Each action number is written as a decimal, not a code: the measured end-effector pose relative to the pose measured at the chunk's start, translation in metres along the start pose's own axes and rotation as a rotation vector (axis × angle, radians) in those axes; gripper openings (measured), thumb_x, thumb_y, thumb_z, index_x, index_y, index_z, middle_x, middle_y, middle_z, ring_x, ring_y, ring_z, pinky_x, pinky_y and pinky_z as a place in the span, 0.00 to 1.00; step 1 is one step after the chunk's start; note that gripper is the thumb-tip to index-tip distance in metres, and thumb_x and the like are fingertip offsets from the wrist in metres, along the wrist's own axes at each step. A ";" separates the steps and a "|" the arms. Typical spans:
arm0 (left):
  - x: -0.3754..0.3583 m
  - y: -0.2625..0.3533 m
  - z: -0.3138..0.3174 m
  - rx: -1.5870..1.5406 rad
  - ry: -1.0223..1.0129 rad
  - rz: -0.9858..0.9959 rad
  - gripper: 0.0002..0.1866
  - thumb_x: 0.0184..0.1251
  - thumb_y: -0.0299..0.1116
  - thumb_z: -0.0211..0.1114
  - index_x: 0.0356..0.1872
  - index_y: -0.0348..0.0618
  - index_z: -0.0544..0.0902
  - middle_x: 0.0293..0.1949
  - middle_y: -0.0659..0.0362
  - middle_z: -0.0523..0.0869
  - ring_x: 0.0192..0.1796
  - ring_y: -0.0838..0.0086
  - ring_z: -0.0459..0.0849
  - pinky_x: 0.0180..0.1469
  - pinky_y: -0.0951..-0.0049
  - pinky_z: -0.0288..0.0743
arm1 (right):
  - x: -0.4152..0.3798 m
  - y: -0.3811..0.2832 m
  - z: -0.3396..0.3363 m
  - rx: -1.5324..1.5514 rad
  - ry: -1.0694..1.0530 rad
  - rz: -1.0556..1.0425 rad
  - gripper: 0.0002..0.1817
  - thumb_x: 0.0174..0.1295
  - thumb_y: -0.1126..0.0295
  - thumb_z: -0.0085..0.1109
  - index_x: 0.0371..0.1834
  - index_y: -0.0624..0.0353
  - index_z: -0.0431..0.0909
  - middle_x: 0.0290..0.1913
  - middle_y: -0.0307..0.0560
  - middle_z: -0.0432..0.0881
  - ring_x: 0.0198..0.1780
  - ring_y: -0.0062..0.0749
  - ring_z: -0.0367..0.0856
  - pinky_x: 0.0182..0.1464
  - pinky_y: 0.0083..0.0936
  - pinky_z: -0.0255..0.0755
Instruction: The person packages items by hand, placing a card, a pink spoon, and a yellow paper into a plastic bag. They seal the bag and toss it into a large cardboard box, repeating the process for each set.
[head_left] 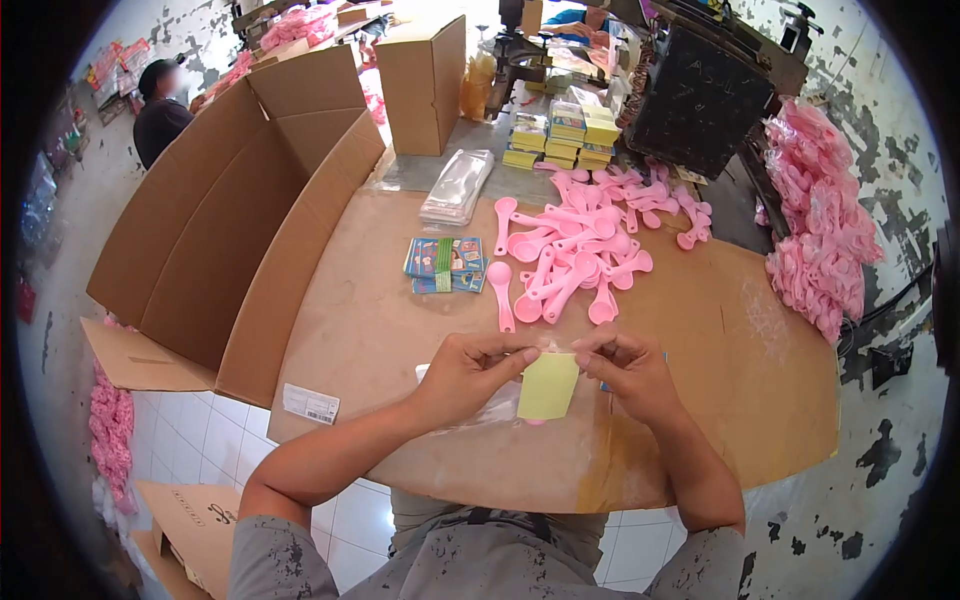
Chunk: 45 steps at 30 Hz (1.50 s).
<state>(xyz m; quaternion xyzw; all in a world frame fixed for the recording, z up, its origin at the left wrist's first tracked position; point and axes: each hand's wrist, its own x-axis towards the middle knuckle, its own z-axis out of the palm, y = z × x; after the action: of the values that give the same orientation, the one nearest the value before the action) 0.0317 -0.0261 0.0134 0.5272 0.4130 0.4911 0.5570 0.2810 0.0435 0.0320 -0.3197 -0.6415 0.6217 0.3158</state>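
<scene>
Between my two hands hangs a pale yellow card, with clear plastic showing along its top edge. My left hand pinches the plastic at the card's upper left corner. My right hand pinches it at the upper right, fingers bent. A sliver of pink peeks out below the card. Clear plastic bags lie beneath my left hand. Just beyond my hands is a heap of pink measuring spoons. A blue printed edge shows beside my right fingers, mostly hidden.
Banded blue cards and a stack of clear bags lie left of the spoons. Stacked card bundles stand behind. A large open carton is at left, a black machine at back right, bagged pink goods at right. A person is far left.
</scene>
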 end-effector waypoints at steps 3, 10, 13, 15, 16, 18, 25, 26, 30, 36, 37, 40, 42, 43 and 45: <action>0.000 0.004 -0.001 0.075 -0.021 0.036 0.15 0.81 0.29 0.65 0.62 0.36 0.87 0.53 0.55 0.92 0.52 0.77 0.89 0.54 0.74 0.87 | 0.001 0.009 -0.007 0.022 -0.032 -0.088 0.10 0.71 0.79 0.65 0.52 0.64 0.88 0.49 0.40 0.87 0.48 0.20 0.84 0.51 0.22 0.79; 0.001 0.003 -0.007 -0.037 -0.063 0.081 0.14 0.80 0.26 0.63 0.60 0.33 0.87 0.55 0.52 0.91 0.55 0.75 0.89 0.57 0.72 0.86 | -0.002 0.001 -0.008 -0.070 -0.024 -0.145 0.09 0.70 0.79 0.65 0.50 0.62 0.90 0.50 0.41 0.86 0.46 0.21 0.82 0.50 0.21 0.76; 0.002 0.005 -0.007 -0.170 -0.049 0.002 0.14 0.80 0.26 0.64 0.60 0.32 0.87 0.55 0.51 0.91 0.56 0.75 0.89 0.58 0.71 0.86 | -0.003 -0.001 -0.004 -0.172 0.003 -0.180 0.08 0.70 0.77 0.67 0.49 0.62 0.90 0.48 0.41 0.87 0.45 0.21 0.82 0.49 0.21 0.77; 0.002 0.005 -0.005 -0.169 -0.044 -0.025 0.15 0.80 0.27 0.64 0.61 0.32 0.86 0.56 0.51 0.91 0.56 0.75 0.89 0.58 0.71 0.86 | -0.003 0.000 -0.003 -0.228 0.021 -0.207 0.08 0.69 0.76 0.68 0.48 0.61 0.90 0.47 0.40 0.87 0.45 0.20 0.82 0.48 0.20 0.77; 0.002 0.005 -0.002 -0.126 -0.040 -0.021 0.15 0.80 0.27 0.64 0.61 0.32 0.85 0.56 0.51 0.90 0.55 0.75 0.89 0.58 0.72 0.86 | -0.002 0.003 -0.003 -0.216 0.023 -0.209 0.08 0.69 0.76 0.69 0.48 0.61 0.91 0.46 0.40 0.87 0.45 0.20 0.82 0.48 0.20 0.77; 0.002 0.004 -0.001 -0.065 -0.041 -0.026 0.16 0.81 0.27 0.64 0.63 0.32 0.84 0.56 0.52 0.90 0.55 0.75 0.89 0.58 0.72 0.86 | 0.000 0.008 -0.005 -0.217 0.017 -0.205 0.08 0.69 0.76 0.69 0.49 0.62 0.90 0.46 0.40 0.87 0.45 0.20 0.83 0.48 0.20 0.77; 0.004 -0.001 -0.004 -0.019 -0.013 0.007 0.16 0.81 0.27 0.63 0.65 0.34 0.82 0.54 0.58 0.90 0.51 0.78 0.89 0.53 0.75 0.86 | -0.001 0.000 0.001 -0.053 -0.080 -0.097 0.24 0.69 0.81 0.67 0.68 0.63 0.76 0.49 0.43 0.84 0.51 0.24 0.84 0.52 0.24 0.78; 0.004 0.000 -0.003 -0.031 0.006 0.025 0.16 0.82 0.27 0.63 0.65 0.35 0.82 0.53 0.58 0.90 0.51 0.79 0.89 0.52 0.75 0.85 | -0.001 -0.001 0.002 -0.061 -0.130 -0.103 0.27 0.69 0.81 0.67 0.70 0.62 0.73 0.50 0.43 0.84 0.51 0.24 0.84 0.53 0.24 0.78; 0.004 0.006 0.006 -0.175 0.071 0.142 0.18 0.79 0.27 0.66 0.66 0.35 0.81 0.50 0.59 0.90 0.48 0.80 0.89 0.51 0.76 0.85 | -0.001 0.000 0.002 -0.051 -0.082 -0.124 0.28 0.69 0.80 0.67 0.71 0.63 0.71 0.50 0.43 0.84 0.50 0.24 0.84 0.53 0.25 0.78; 0.002 0.012 -0.016 0.035 -0.116 0.020 0.15 0.78 0.28 0.68 0.60 0.37 0.83 0.47 0.60 0.89 0.44 0.81 0.87 0.46 0.75 0.85 | -0.023 -0.054 0.012 -0.391 0.030 -0.315 0.24 0.62 0.77 0.73 0.61 0.62 0.78 0.47 0.44 0.86 0.45 0.27 0.85 0.47 0.26 0.77; 0.003 0.019 -0.024 0.039 -0.059 0.032 0.16 0.77 0.31 0.69 0.60 0.37 0.84 0.46 0.61 0.90 0.43 0.81 0.87 0.44 0.75 0.85 | -0.036 -0.079 0.009 -0.548 0.010 -0.404 0.22 0.60 0.76 0.74 0.58 0.62 0.80 0.46 0.45 0.86 0.44 0.29 0.85 0.46 0.26 0.76; 0.006 0.046 -0.059 0.029 0.338 0.224 0.18 0.79 0.36 0.69 0.62 0.38 0.82 0.48 0.59 0.90 0.45 0.77 0.89 0.47 0.72 0.85 | -0.097 -0.128 0.002 -0.394 -0.211 -0.616 0.12 0.63 0.67 0.72 0.46 0.56 0.80 0.38 0.39 0.80 0.34 0.27 0.79 0.35 0.25 0.74; 0.018 0.058 -0.094 -0.340 0.685 0.634 0.21 0.82 0.39 0.63 0.67 0.40 0.77 0.53 0.56 0.89 0.49 0.73 0.89 0.51 0.70 0.84 | -0.116 -0.196 -0.007 -0.363 -0.921 -0.838 0.13 0.71 0.52 0.70 0.50 0.45 0.88 0.40 0.39 0.87 0.33 0.34 0.83 0.34 0.29 0.75; 0.018 0.070 -0.100 -0.453 0.703 0.633 0.21 0.83 0.40 0.62 0.68 0.41 0.76 0.54 0.56 0.88 0.50 0.72 0.89 0.52 0.70 0.83 | -0.124 -0.214 0.007 -0.253 -1.025 -0.988 0.10 0.74 0.63 0.60 0.38 0.53 0.87 0.33 0.42 0.84 0.29 0.31 0.81 0.30 0.27 0.74; 0.007 0.094 -0.102 -0.683 0.733 0.638 0.22 0.84 0.41 0.60 0.71 0.42 0.74 0.56 0.56 0.87 0.52 0.71 0.88 0.54 0.69 0.82 | -0.145 -0.226 0.032 -0.055 -1.189 -0.988 0.10 0.70 0.68 0.57 0.33 0.57 0.85 0.29 0.40 0.81 0.27 0.21 0.79 0.26 0.21 0.66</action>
<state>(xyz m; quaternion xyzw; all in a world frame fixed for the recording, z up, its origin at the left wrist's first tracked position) -0.0774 -0.0042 0.0966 0.2120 0.2183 0.8894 0.3410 0.3374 -0.0971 0.2562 0.3833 -0.7867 0.4598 0.1510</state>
